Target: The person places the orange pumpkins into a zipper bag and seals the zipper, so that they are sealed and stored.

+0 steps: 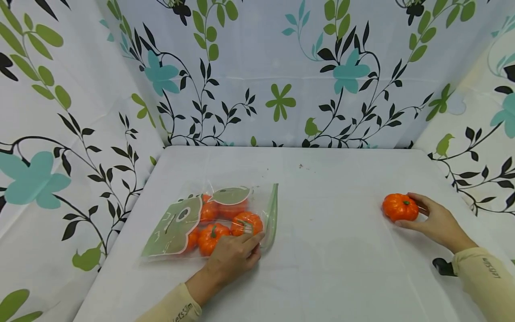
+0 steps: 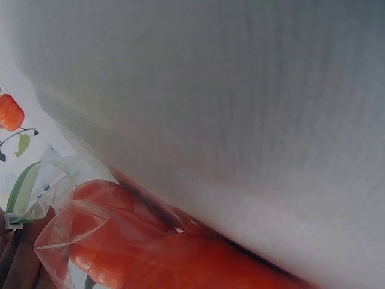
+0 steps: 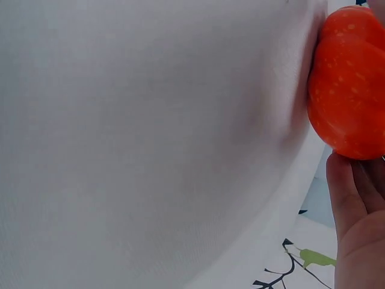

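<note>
A clear zip bag [image 1: 170, 232] with a green cartoon print lies on the left of the table, holding several small orange pumpkins [image 1: 211, 243]. My left hand [image 1: 233, 259] pinches the bag's near edge beside its green zip strip [image 1: 275, 214]. In the left wrist view, fingers [image 2: 24, 259] meet a small pale slider [image 2: 13, 221] on that strip. Far to the right, another orange pumpkin [image 1: 398, 207] with a short green stem rests on the table. My right hand [image 1: 438, 223] grips it, thumb on the near side and fingers on the far side; the right wrist view shows its ribbed side [image 3: 349, 84].
The white-covered table [image 1: 322, 250] stretches between the two hands. Small dark specks [image 1: 304, 167] mark its far part. A leaf-patterned curtain [image 1: 257, 76] hangs behind it and at both sides. A black object [image 1: 442, 267] sits at the right wrist.
</note>
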`<action>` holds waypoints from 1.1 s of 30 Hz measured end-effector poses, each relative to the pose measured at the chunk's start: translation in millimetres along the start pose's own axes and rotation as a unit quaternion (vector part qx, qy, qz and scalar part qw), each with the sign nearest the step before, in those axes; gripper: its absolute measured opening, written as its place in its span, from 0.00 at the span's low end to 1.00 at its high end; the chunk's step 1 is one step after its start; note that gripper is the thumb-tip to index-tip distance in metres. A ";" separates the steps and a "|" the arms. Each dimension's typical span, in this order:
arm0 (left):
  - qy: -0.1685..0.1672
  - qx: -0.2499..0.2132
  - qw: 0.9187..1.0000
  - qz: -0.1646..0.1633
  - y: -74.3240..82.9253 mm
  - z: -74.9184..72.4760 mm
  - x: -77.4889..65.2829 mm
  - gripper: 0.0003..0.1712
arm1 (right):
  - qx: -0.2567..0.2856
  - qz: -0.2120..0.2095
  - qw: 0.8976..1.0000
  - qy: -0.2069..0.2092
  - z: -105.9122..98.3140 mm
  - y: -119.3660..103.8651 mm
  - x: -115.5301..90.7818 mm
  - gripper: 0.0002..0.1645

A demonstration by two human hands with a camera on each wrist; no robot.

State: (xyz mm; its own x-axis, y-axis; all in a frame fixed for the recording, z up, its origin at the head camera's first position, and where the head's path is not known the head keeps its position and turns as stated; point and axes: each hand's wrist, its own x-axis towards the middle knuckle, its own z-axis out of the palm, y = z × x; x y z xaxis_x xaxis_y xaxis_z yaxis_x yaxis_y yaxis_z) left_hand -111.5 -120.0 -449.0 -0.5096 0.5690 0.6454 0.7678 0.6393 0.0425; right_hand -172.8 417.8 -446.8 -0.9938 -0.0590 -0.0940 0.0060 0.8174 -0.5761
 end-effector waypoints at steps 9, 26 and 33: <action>-0.010 -0.004 1.000 -0.008 1.1 -0.9 2.1 0.20 | -0.009 0.005 1.000 0.015 3.0 -4.8 1.7 0.66; -0.012 0.000 1.000 -0.007 1.6 -2.5 4.4 0.20 | 0.032 -0.081 0.996 0.020 23.9 -66.0 12.1 0.55; -0.008 0.003 1.000 -0.004 2.1 -2.6 3.9 0.19 | 0.052 -0.129 0.990 0.015 41.4 -94.6 16.0 0.52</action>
State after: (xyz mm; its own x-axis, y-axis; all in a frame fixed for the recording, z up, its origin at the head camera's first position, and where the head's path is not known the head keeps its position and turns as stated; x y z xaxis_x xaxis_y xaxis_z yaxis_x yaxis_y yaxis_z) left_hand -110.8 -117.7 -444.4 -0.5212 0.5723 0.6331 0.7615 0.6468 0.0422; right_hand -184.6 315.7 -427.5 -0.9665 -0.2404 0.0897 -0.2386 0.7135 -0.6588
